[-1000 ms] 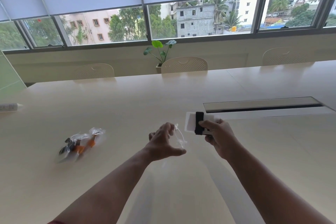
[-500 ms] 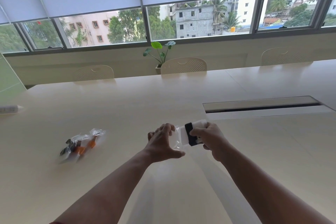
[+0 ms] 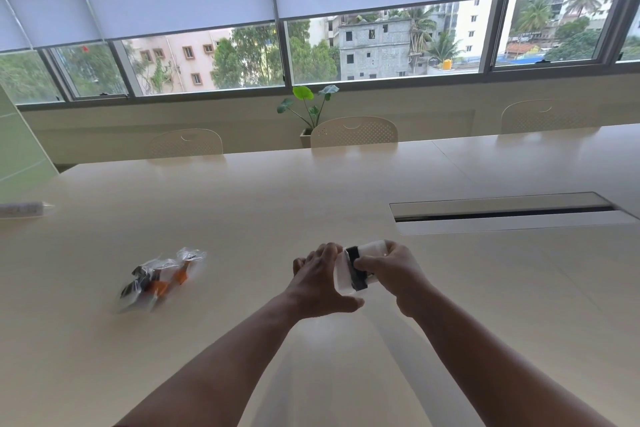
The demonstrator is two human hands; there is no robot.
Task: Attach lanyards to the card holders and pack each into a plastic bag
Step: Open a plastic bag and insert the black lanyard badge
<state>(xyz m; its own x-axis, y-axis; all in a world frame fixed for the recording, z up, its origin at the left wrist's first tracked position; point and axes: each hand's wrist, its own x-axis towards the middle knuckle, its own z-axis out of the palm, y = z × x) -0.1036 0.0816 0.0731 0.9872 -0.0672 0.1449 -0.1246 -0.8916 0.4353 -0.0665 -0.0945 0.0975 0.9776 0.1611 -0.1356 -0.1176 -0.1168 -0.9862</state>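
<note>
My right hand [image 3: 391,270] grips a white card holder [image 3: 371,249] with a black lanyard [image 3: 356,269] wound round it. The holder's left end sits inside the mouth of a clear plastic bag [image 3: 341,276]. My left hand [image 3: 320,282] holds that bag by its edge, fingers curled behind it and thumb below. Both hands meet just above the pale table [image 3: 311,201]. To the left lie packed bags [image 3: 159,277] with black and orange pieces inside, blurred.
A long cable slot with a grey lid [image 3: 502,213] runs across the table to the right of my hands. A white object [image 3: 22,209] lies at the far left edge. Chairs [image 3: 353,132] and a potted plant [image 3: 310,111] stand beyond the far edge under the windows.
My right hand has brought the card holder leftward and down toward my left hand. The holder has gone from outside the bag to partly inside its mouth.
</note>
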